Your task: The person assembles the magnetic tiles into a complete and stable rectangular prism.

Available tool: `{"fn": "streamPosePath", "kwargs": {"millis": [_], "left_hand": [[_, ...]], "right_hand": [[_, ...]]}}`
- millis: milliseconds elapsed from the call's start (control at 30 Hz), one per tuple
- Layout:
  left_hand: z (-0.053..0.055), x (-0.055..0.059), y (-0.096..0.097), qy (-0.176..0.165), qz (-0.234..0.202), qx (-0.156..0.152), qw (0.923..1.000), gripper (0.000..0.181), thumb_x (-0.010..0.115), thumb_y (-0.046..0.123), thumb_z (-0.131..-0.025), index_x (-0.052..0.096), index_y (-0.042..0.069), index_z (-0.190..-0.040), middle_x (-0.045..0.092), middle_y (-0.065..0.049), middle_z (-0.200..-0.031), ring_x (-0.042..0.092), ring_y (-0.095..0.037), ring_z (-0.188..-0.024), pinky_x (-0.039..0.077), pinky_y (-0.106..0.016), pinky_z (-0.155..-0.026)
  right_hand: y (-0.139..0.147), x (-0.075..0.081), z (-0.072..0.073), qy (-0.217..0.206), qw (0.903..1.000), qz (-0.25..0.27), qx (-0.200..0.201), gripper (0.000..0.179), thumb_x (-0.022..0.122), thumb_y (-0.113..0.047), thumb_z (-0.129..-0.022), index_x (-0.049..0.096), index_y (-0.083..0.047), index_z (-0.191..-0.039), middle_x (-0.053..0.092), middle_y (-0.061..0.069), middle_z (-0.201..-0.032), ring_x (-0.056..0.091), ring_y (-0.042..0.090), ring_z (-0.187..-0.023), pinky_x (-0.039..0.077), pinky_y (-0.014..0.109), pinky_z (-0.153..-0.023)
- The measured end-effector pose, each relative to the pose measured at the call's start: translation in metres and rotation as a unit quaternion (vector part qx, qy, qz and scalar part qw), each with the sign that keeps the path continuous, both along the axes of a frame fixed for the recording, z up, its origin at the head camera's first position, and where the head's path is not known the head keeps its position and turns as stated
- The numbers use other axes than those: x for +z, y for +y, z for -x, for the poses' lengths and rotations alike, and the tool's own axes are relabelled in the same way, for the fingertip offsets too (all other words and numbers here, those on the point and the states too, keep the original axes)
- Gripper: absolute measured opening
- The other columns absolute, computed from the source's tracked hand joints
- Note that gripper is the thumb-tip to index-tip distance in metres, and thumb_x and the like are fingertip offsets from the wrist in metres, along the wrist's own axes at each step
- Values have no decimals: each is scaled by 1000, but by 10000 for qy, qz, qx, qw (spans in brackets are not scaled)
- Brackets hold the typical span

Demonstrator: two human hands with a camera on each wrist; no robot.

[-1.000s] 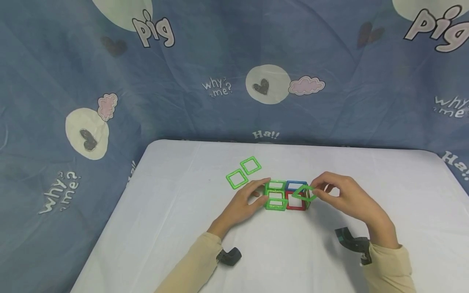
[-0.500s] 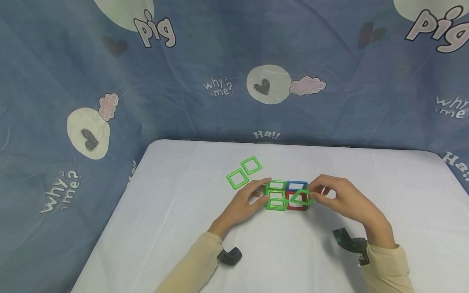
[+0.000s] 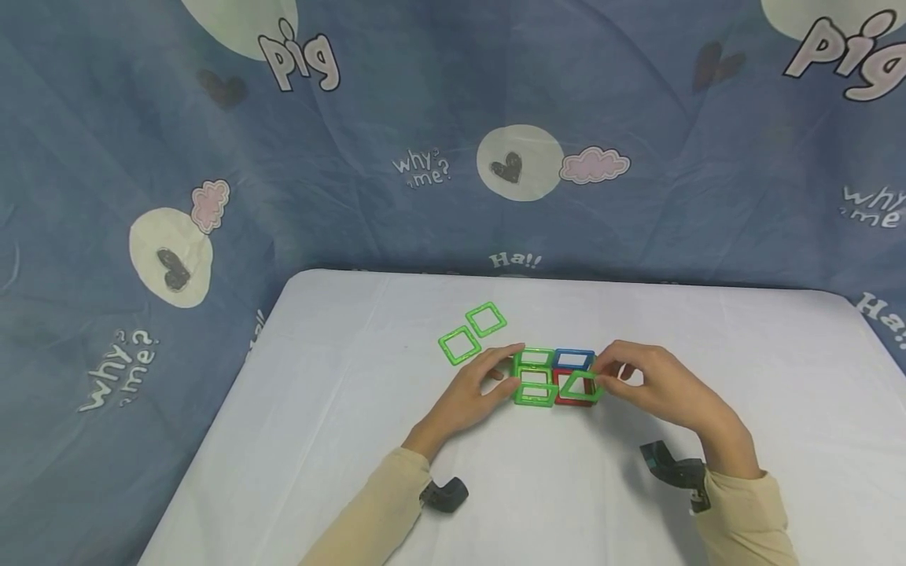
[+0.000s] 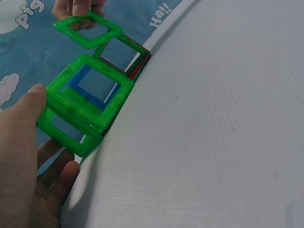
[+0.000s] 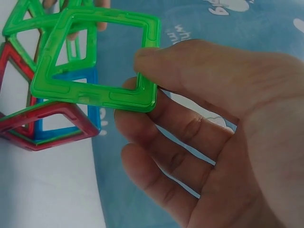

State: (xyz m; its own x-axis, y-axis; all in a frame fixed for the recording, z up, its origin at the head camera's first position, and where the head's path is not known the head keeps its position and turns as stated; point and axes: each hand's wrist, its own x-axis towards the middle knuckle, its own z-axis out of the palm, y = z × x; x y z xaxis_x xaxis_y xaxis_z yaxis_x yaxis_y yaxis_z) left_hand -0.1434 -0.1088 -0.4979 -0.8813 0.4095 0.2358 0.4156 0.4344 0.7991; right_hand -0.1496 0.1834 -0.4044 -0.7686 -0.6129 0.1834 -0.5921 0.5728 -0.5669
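Observation:
A small structure of magnetic tiles stands on the table, with green tiles point(image 4: 118, 103) at its left. A blue tile point(image 5: 94, 107) and a red tile point(image 5: 64, 142) are at its right. My left hand point(image 3: 473, 391) grips the structure's left end, thumb on the near side and fingers reaching behind. Over the right part, my right hand point(image 3: 658, 385) pinches a green square tile point(image 5: 90, 96) by one side between thumb and fingers. That tile is tilted and overlaps the red one in the head view.
Two loose green square tiles, one nearer point(image 3: 446, 353) and one farther point(image 3: 493, 330), lie flat behind my left hand. White cloth covers the table point(image 3: 354, 377). A blue printed curtain point(image 3: 396, 220) hangs behind the far edge.
My right hand has moved slightly left and down with the green tile, which now sits lower over the red tile. The left hand keeps its grip on the structure.

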Motion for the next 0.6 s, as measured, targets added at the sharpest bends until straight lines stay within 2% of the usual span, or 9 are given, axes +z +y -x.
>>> {"fn": "streamPosePath", "kwargs": {"millis": [600], "left_hand": [[0,1,0,-88,149,65,9998,52,52,47,-93,37,38,-142,51,11,-132,56,-5,-105,49,-23,-93]], "right_hand": [[-6,-3,0,-47,9999,-128,71,14,71,-12,-83,67,-23,-91,61,-18,-84,55,-3,-76,51,21,-68]]}}
